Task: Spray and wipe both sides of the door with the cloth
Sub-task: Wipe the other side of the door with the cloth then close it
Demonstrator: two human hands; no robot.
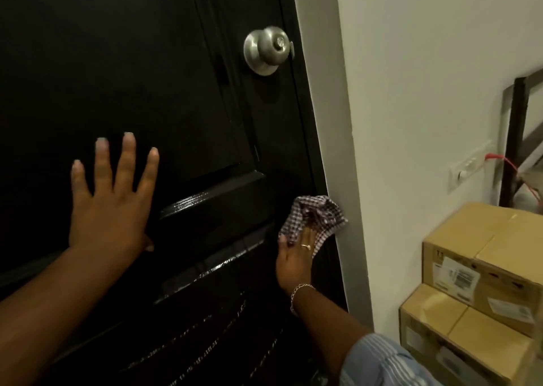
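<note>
A black panelled door [141,71] fills the left and middle of the view, with a silver round knob [266,49] near its right edge. My left hand [109,197] lies flat on the door, fingers spread and straight. My right hand [293,260] presses a checked cloth [316,219] against the door's right edge, below the knob, close to the frame. The fingers lie over the cloth; how they grip it is partly hidden. Wet streaks shine on the lower panels. No spray bottle is in view.
A white wall [426,77] stands right of the door. Two stacked cardboard boxes [476,291] sit at the lower right. A switch plate [467,166] with a red cable [508,162] is on the wall, beside a dark railing [517,127].
</note>
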